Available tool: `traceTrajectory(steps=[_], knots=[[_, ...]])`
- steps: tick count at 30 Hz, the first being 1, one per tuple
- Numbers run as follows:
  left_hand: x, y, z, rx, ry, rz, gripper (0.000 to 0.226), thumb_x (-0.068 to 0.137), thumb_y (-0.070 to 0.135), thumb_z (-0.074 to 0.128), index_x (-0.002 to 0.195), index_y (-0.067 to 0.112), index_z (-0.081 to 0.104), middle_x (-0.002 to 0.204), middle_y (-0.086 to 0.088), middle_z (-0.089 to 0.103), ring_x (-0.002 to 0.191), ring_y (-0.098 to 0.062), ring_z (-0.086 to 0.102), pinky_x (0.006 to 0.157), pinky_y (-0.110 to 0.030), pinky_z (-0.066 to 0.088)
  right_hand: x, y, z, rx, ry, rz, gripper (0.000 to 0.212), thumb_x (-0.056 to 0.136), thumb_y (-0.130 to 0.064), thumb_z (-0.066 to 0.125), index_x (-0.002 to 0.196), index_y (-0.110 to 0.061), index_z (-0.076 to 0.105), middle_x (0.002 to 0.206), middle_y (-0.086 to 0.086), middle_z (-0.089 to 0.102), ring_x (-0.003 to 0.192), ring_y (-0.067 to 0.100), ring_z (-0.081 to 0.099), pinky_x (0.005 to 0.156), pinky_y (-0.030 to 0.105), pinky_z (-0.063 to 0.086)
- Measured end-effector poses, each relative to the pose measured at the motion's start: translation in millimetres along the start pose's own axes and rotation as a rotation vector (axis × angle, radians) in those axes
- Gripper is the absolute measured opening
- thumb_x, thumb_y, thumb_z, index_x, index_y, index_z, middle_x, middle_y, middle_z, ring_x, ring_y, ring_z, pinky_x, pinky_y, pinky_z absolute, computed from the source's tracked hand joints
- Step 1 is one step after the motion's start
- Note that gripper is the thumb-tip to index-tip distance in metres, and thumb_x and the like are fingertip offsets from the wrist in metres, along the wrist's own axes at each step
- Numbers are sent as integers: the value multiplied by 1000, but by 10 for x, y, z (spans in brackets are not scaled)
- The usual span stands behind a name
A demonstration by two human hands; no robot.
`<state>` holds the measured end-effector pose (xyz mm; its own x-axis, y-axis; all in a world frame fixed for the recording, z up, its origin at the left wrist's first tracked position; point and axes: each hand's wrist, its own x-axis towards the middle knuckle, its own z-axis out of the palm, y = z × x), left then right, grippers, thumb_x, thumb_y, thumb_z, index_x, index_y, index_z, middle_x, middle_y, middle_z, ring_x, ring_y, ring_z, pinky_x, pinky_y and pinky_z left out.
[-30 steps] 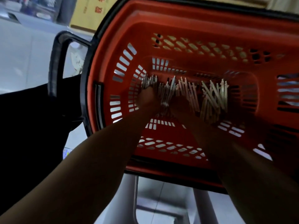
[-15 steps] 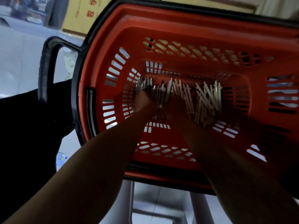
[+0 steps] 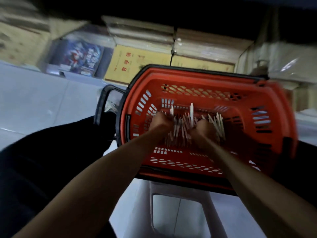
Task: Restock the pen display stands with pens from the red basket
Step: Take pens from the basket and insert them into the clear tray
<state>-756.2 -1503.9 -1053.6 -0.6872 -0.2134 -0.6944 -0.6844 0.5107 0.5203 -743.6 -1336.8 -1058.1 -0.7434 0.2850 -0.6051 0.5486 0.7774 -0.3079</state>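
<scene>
Deep inside red basket (image 3: 197, 78), pens (image 3: 181, 129)

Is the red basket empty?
No, a pile of pale pens lies on the floor of the basket.

Scene is dimly lit overall, w/ a cool cast. The brightest area is seen at approx. 9–10 o'clock, where light is reflected off the pale tiled floor (image 3: 42, 100). Heavy shadow is found along 12 o'clock and over the dark garment (image 3: 42, 152) at 8 o'clock. Motion blur is spread across the whole frame. The red slotted plastic basket (image 3: 214, 83) is smeared, esp. its rim at 3 o'clock, and the white plastic pens (image 3: 191, 114) are streaked at centre. The left hand (image 3: 160, 122) and right hand (image 3: 203, 131) are blurred, so finger detail is lost. Wide-angle bending is noted at the edges. The yellow cardboard box (image 3: 130, 66) at 11 o'clock is rendered soft, w/ its print barely legible.
</scene>
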Motion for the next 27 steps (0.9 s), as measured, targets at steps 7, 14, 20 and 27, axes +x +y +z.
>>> traceTrajectory(steps=[7, 14, 20, 27], knots=[[-728, 448, -521, -154, -72, 142, 14, 85, 19, 84, 93, 9, 77, 86, -5, 74, 85, -13, 69, 81, -30, 58, -794, -278, -885, -61, 16, -119, 29, 75, -43, 78, 92, -20, 79, 92, 7, 77, 92, 27, 75, 75, 30, 57], [-1690, 633, -1039, -362, -110, 294, 16, 93, 10, 75, 78, 13, 70, 69, -3, 66, 68, -19, 62, 65, -32, 51, -1804, -244, -1634, 227, 99, -340, 20, 73, -24, 79, 79, -25, 60, 61, -5, 66, 62, 19, 66, 60, 33, 47], [-2537, 529, -1154, -545, -142, 367, 18, 100, 13, 62, 109, 0, 70, 91, -8, 72, 86, -23, 68, 82, -39, 57, -2427, -9, -1825, 506, 81, -395, 11, 92, -18, 63, 85, -18, 55, 57, 7, 67, 58, 28, 73, 63, 49, 60], [-2787, 348, -940, -791, -164, 297, 26, 106, 23, 54, 110, 20, 80, 77, 0, 66, 70, -15, 61, 67, -32, 46, -2592, 236, -1648, 575, 172, -358, 14, 96, -12, 57, 83, -14, 54, 59, 0, 54, 46, 6, 46, 49, 29, 37]])
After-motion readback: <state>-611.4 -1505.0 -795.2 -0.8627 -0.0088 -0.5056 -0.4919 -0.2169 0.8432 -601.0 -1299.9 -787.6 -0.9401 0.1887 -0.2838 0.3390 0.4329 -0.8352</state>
